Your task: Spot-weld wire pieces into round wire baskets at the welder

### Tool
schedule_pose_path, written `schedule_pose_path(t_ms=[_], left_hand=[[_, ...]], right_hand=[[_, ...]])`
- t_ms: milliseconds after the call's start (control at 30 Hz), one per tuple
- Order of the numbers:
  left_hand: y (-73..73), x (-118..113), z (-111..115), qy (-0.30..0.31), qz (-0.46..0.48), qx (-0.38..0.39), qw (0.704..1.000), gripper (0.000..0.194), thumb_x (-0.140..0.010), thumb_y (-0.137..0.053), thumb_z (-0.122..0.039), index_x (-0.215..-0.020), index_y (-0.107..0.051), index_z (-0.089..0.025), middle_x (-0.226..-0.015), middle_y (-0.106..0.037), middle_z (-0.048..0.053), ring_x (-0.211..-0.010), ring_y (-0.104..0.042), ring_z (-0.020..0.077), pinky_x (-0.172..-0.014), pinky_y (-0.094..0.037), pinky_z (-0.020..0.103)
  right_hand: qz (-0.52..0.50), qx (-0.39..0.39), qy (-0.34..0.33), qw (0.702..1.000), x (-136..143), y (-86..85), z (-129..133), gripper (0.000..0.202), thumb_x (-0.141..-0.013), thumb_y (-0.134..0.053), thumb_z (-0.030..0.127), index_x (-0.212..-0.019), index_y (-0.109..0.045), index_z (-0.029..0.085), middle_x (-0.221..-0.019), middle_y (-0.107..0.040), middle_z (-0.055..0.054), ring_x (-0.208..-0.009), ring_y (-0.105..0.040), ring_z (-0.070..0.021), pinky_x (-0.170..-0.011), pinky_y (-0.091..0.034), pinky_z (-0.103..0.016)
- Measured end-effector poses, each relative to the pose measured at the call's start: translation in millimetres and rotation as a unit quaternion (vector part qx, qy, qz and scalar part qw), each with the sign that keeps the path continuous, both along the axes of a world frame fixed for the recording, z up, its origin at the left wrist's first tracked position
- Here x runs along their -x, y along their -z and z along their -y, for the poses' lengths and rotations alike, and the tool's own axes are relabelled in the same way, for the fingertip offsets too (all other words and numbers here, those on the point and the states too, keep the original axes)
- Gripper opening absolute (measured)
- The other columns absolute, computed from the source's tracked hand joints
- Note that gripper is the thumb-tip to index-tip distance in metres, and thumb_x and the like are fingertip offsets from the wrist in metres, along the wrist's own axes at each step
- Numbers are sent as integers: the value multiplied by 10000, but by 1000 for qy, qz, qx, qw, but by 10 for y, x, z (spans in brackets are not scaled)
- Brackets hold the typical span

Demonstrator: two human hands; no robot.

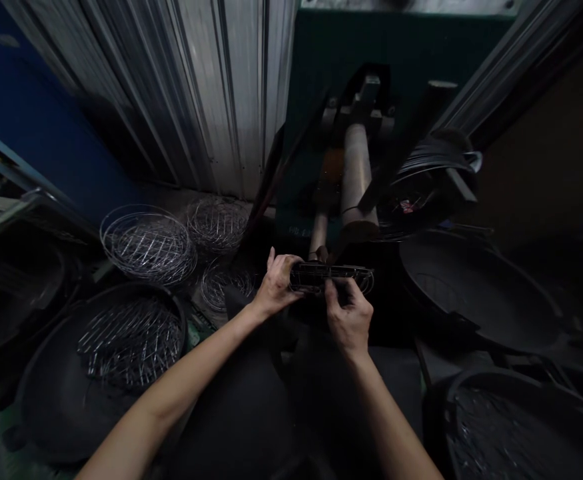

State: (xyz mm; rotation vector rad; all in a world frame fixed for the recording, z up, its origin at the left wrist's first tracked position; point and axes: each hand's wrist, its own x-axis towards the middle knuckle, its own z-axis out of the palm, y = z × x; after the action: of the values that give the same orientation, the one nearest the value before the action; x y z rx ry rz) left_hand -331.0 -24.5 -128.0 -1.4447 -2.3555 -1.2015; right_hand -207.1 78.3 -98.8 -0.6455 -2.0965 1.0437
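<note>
- Round wire grate (334,269), central, between hands: light, stiff, I judged; best held by its rim.
- Left hand (277,283): gripped its rim; right hand (354,317): pinched its near side.
- Grate stack (148,247), floor (176,193), nine o'clock.
- Green machine (311,50), twelve; corrugated wall (211,100), eleven.

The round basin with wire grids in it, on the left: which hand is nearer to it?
Left. The left hand is up and to the right of the basin; the right hand is farther right, beyond the left one.
</note>
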Motion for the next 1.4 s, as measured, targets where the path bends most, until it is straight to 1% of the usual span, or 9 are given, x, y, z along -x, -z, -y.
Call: schedule_pose_path(t_ms=[167, 367, 567, 700, 833, 1033, 1167, 1267, 1400], left_hand=[[36, 52, -21, 9, -2, 2, 1000, 532, -649, -711, -245, -1105, -441, -202, -1083, -591, 61, -1109, -552, 236, -1136, -152, 585], [52, 60, -24, 18, -12, -4, 1000, 518, -650, -710, -250, -1089, -444, -185, -1076, -594, 78, -1089, -561, 231, -1132, -165, 581], [47, 69, -46, 19, -12, -2, 1000, 501, -647, -718, -260, -1063, -450, -183, -1077, -597, 78, -1087, -563, 220, -1140, -160, 566], [95, 60, -56, 17, -21, -22, 999, 519, -636, -725, -243, -1068, -450, -163, -1052, -599, 84, -1054, -574, 226, -1132, -180, 569], [146, 70, -65, 12, -23, -19, 999, 521, -634, -722, -248, -1071, -447, -183, -1050, -597, 70, -1051, -573, 230, -1130, -187, 571], [150, 130, -97, 10, -34, -26, 999, 525, -652, -719, -274, -1089, -441, -189, -1057, -595, 65, -1047, -572, 222, -1135, -190, 558], [154, 166, -97, 11, -38, -11, 999, 534, -659, -729, -292, -1099, -442, -195, -1082, -591, 66, -1073, -566, 223, -1136, -187, 561], [154, 188, -93, 11, -64, -10, 998, 515, -683, -728, -319, -1098, -450, -193, -1099, -591, 75, -1098, -554, 230, -1138, -168, 572], [143, 226, -125, 2, -82, -11, 997, 507, -681, -736, -332, -1077, -456, -183, -1057, -601, 70, -1060, -567, 239, -1126, -175, 593]], right_hand=[[-7, -18, 4, 1000, 22, 85, -7, 267, -858, -498, 426, -772, -562, 181, -643, -565, 8, -559, -506, -111, -568, -402, -226], [-19, -18, 8, 1000, 25, 166, -23, 251, -862, -509, 404, -778, -566, 175, -646, -562, 12, -561, -503, -108, -573, -403, -220], [-17, -14, 13, 1000, 37, 162, -31, 259, -861, -512, 411, -776, -568, 173, -659, -568, 9, -572, -509, -108, -582, -401, -221], [-16, -15, 15, 1000, 33, 164, -31, 267, -860, -512, 415, -770, -568, 171, -647, -560, 11, -565, -503, -106, -577, -399, -218], [-19, -18, 14, 1000, 39, 181, -38, 270, -860, -513, 416, -775, -574, 167, -646, -573, 7, -556, -507, -106, -565, -394, -218], [-24, -32, 15, 999, 99, 202, -75, 258, -861, -518, 410, -783, -575, 171, -653, -574, 7, -563, -505, -107, -568, -392, -218], [-22, -21, 11, 999, 98, 195, -78, 256, -860, -515, 414, -768, -562, 180, -647, -575, 8, -567, -516, -113, -571, -399, -225], [-30, 4, -1, 1000, 95, 202, -66, 248, -865, -502, 411, -787, -563, 183, -658, -589, 9, -571, -536, -118, -592, -421, -236], [-18, 11, 19, 1000, 151, 198, -40, 281, -858, -499, 437, -786, -587, 180, -641, -585, 8, -560, -528, -118, -592, -432, -243]])
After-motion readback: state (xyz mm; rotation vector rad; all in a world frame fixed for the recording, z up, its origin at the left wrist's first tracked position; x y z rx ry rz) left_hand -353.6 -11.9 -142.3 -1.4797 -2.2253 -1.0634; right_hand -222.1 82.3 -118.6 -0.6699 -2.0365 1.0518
